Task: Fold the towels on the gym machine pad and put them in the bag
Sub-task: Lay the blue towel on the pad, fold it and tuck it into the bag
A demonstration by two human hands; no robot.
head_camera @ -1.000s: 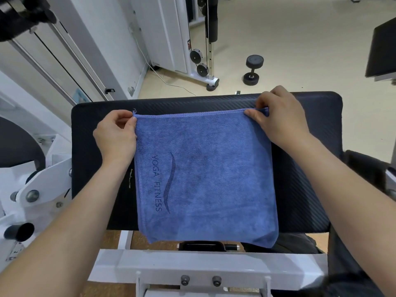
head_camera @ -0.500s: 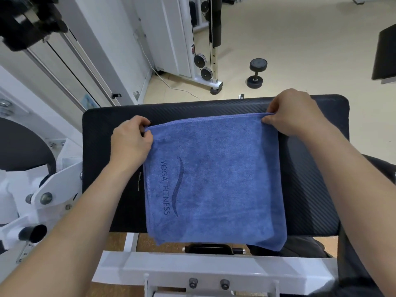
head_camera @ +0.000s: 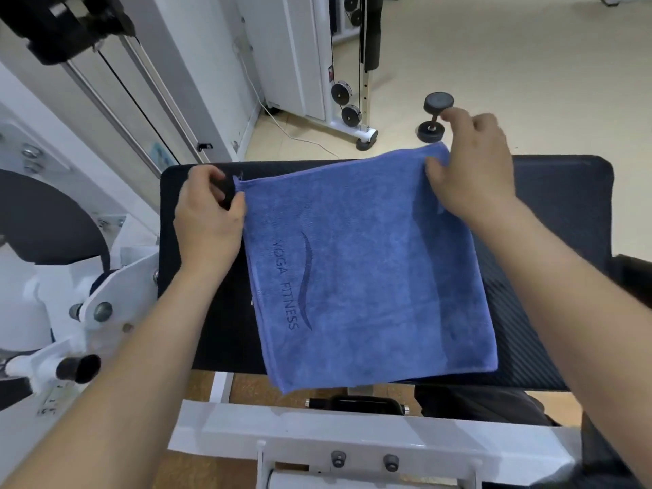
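Observation:
A blue towel (head_camera: pixel 367 270) printed "YOGA FITNESS" lies on the black gym machine pad (head_camera: pixel 557 213), its near edge hanging past the pad's front. My left hand (head_camera: pixel 208 220) pinches the towel's far left corner, low against the pad. The far right corner is pinched by my right hand (head_camera: pixel 472 167), which holds it raised above the pad, so the far edge slopes up to the right. No bag is in view.
The white machine frame (head_camera: pixel 317 439) runs below the pad, with a pivot arm and black knob (head_camera: pixel 77 367) at left. A black dumbbell (head_camera: pixel 432 118) lies on the beige floor beyond the pad. A cable machine (head_camera: pixel 352 100) stands at the back.
My right hand has lifted the towel's far right corner off the pad. The left hand keeps its corner low. The towel's far edge now tilts upward to the right.

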